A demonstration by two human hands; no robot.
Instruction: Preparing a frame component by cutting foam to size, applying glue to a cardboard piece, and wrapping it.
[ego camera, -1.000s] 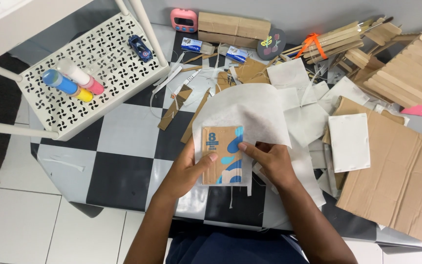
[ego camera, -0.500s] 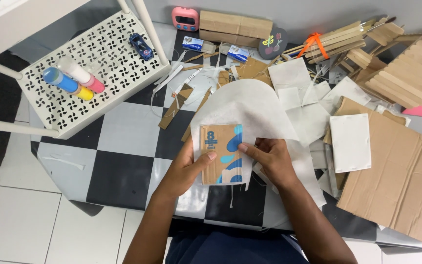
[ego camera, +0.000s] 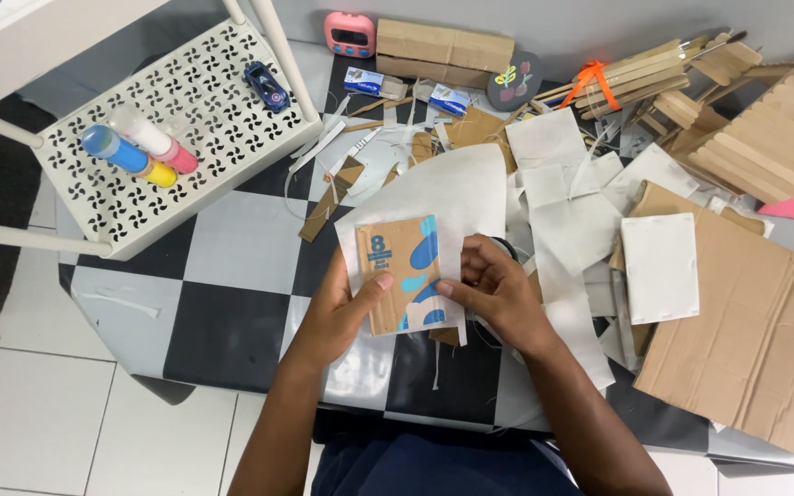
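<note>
A small brown cardboard piece with blue printed shapes (ego camera: 403,273) lies on a white paper sheet (ego camera: 434,197), held between both hands over the black-and-white checkered mat. My left hand (ego camera: 340,312) grips its lower left edge with the thumb on top. My right hand (ego camera: 493,292) pinches its right edge together with the white paper folded around it.
A white perforated rack (ego camera: 186,110) at the left holds paint bottles (ego camera: 135,147) and a toy car (ego camera: 266,84). Large cardboard sheets (ego camera: 746,321) lie at the right, with a white card (ego camera: 659,266). Wooden sticks (ego camera: 636,78), boxes (ego camera: 443,46) and a pink timer (ego camera: 349,33) sit at the back.
The hands and the cardboard piece have stayed nearly in place; my right fingers have shifted slightly along its right edge.
</note>
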